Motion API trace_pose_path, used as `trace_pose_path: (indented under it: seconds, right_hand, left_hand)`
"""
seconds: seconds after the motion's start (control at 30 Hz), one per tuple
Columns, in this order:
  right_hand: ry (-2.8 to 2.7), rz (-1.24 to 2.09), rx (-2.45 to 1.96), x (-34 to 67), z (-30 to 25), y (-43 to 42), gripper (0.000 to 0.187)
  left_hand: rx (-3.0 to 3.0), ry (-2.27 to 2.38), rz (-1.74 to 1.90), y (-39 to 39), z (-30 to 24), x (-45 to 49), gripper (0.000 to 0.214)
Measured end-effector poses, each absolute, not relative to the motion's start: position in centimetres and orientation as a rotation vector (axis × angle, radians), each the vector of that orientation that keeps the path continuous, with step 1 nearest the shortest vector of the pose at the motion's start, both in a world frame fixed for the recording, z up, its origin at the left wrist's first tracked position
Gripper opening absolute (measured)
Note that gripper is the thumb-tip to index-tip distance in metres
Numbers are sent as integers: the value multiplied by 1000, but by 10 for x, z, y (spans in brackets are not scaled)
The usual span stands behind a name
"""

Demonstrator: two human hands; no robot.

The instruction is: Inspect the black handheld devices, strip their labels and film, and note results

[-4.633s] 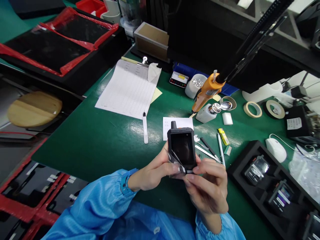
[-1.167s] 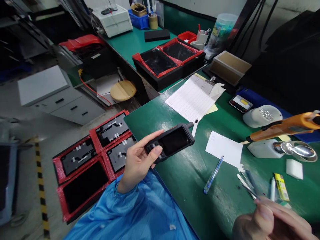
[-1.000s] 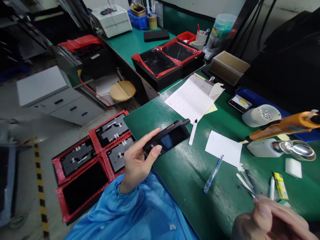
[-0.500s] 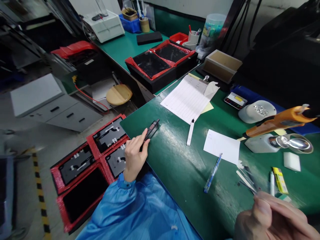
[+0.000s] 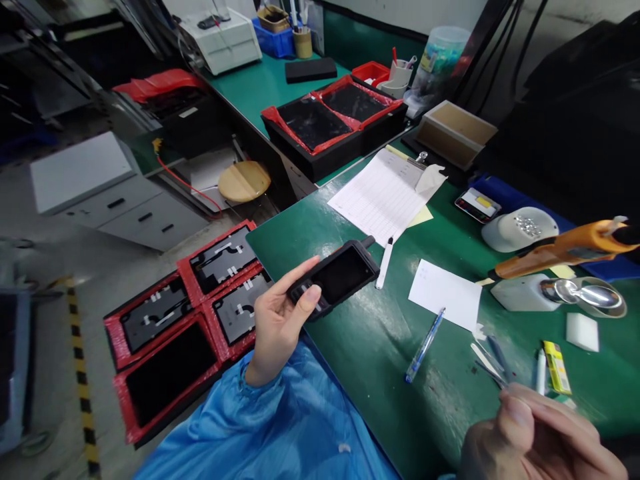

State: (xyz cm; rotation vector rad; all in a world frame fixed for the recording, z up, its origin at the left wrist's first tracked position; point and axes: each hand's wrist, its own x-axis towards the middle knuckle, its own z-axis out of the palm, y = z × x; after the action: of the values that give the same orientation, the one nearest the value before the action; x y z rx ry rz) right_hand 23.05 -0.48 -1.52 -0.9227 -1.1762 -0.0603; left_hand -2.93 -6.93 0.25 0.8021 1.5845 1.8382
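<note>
My left hand (image 5: 277,323) is closed around the lower end of a black handheld radio (image 5: 345,275) with a dark screen, a keypad and a stubby antenna. Its screen faces up towards me, and my thumb lies over the keys. The radio is tilted above the near edge of the green table (image 5: 360,360). At the lower right, my right hand (image 5: 535,437) has its thumb and fingers pressed together; whatever they may pinch cannot be made out. Just beyond those fingers lie tweezers (image 5: 487,360) and a white marker (image 5: 541,372).
A blue pen (image 5: 425,347), a white card (image 5: 445,293), another marker (image 5: 384,263) and a clipboard sheet (image 5: 375,190) lie on the table. To the right are an orange electric screwdriver (image 5: 560,250) and a cup of screws (image 5: 520,230). Red-wrapped trays (image 5: 170,373) with panels stand at the left.
My left hand has lifted the radio off the table and turned its screen towards me. The right hand stays pinched at the lower right, shifted slightly left in view.
</note>
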Motion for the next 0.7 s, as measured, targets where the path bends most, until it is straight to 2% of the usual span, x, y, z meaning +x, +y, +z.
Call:
trace_pose_path:
  seconds: [0.47, 0.6, 0.7]
  right_hand:
    - [-1233, 30, -868, 227, -12, -8, 13]
    - [-1207, 310, -909, 223, -3, -14, 14]
    - [-1155, 614, -966, 217, 7, -22, 14]
  left_hand:
    - [762, 1592, 1769, -68, 4, -24, 55]
    - [704, 1427, 1757, -62, -1, -16, 62]
    - [614, 1170, 1618, -60, -8, 0, 66]
